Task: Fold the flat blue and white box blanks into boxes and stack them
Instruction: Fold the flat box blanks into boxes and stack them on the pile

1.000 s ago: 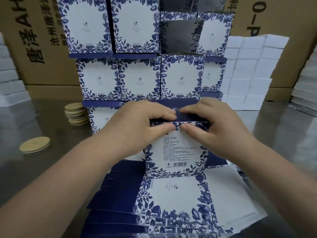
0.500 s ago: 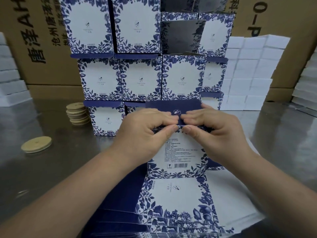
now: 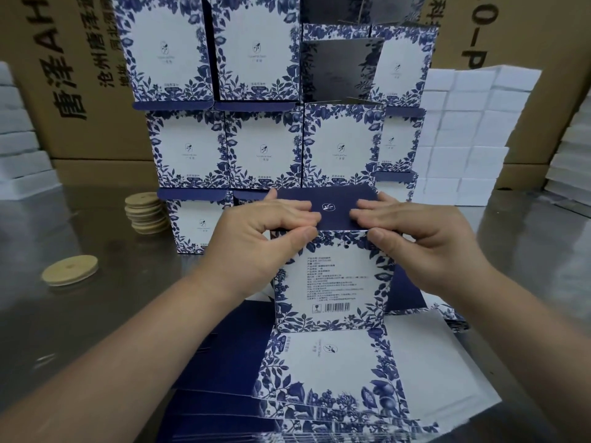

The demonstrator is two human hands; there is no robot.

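Head view: half-formed blue-and-white floral cardboard box [image 3: 329, 282] stands upright on the pile of flat blanks [image 3: 323, 378], in front of the wall of finished boxes [image 3: 265, 148]. Grip: left hand [image 3: 256, 241] and right hand [image 3: 422, 238] each pinch its top edge, fingers pressing the navy lid flap [image 3: 329, 199] down, thumbs on the printed front. Risk: uneven pressure makes the tuck tab miss and crease, or the box skids on the slick blanks.

Your only view, a wide-angle camera on your head, looks forward and down from close above your left hand [image 3: 256, 241] and right hand [image 3: 425, 241] on the box [image 3: 329, 279], facing across the worktop [image 3: 96, 330] toward its far edge.
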